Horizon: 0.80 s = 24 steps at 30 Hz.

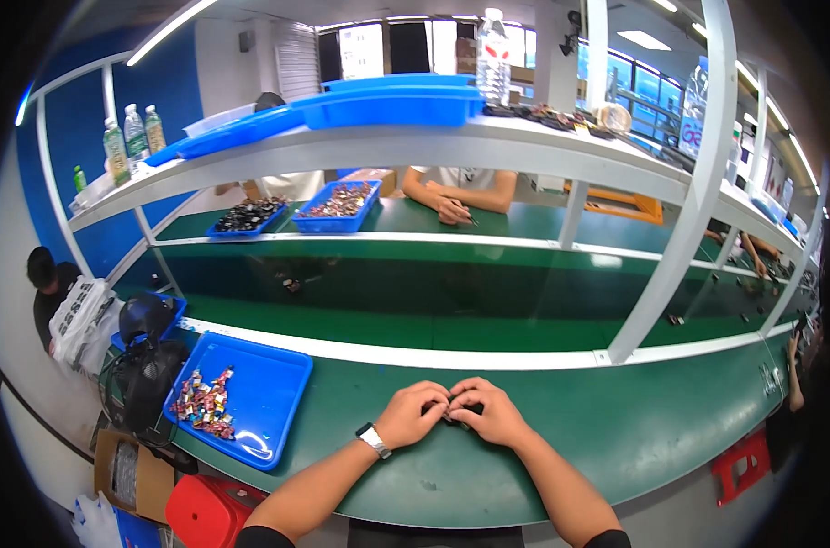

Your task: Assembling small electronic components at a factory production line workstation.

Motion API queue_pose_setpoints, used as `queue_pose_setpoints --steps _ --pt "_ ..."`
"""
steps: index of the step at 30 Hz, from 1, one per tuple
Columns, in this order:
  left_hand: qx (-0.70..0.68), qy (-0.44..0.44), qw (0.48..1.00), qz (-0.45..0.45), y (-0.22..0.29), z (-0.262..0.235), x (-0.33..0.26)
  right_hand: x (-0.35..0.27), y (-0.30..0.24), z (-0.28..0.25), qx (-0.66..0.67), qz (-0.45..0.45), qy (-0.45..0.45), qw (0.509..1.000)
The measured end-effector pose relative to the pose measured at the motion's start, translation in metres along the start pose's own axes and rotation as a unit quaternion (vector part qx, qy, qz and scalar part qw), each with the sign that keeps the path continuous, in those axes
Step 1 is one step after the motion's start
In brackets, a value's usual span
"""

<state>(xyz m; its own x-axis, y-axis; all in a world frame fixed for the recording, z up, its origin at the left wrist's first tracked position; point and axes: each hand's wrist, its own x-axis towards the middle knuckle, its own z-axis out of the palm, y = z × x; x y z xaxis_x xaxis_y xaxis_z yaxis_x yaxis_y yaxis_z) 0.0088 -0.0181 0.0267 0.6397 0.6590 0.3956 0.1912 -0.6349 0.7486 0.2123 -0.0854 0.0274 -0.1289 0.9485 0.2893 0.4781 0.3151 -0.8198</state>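
My left hand (414, 414), with a watch (373, 439) on its wrist, and my right hand (490, 413) meet over the green table (392, 489). Their fingers curl together around a small dark piece (452, 416), mostly hidden between the fingertips, so its kind does not show. Both hands are closed on it. To the left of them lies a blue tray (282, 388), with a heap of small reddish and metallic parts (205, 404) in its left half.
A white rail (488, 360) and a white post (671, 237) stand beyond my hands. Past the rail runs a dark green belt (387, 288) with small pieces on it. Across it sit a person's folded arms (460, 194) and a blue tray (337, 222). A black fan (145, 374) stands at left.
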Motion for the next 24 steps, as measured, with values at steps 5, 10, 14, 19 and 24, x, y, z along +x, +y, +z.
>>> queue_pose_setpoints --steps 5,10,14,19,24 --pt "-0.041 -0.021 0.999 -0.006 -0.002 -0.004 0.000 0.000 0.001 0.001 0.013 0.002 -0.001 1.000" --pt "-0.028 -0.016 0.999 -0.012 -0.001 -0.003 -0.003 0.000 0.002 0.003 0.002 -0.028 -0.009 1.000" --pt "-0.007 -0.028 0.999 0.022 0.001 -0.003 -0.001 -0.005 -0.002 -0.001 0.011 0.020 -0.020 1.000" --pt "0.002 -0.029 0.999 0.029 0.003 -0.002 -0.002 -0.005 -0.003 0.000 0.002 0.024 -0.016 1.000" --pt "0.037 -0.019 0.999 0.012 0.007 -0.002 -0.002 -0.003 0.003 0.004 -0.003 0.018 -0.012 1.000"
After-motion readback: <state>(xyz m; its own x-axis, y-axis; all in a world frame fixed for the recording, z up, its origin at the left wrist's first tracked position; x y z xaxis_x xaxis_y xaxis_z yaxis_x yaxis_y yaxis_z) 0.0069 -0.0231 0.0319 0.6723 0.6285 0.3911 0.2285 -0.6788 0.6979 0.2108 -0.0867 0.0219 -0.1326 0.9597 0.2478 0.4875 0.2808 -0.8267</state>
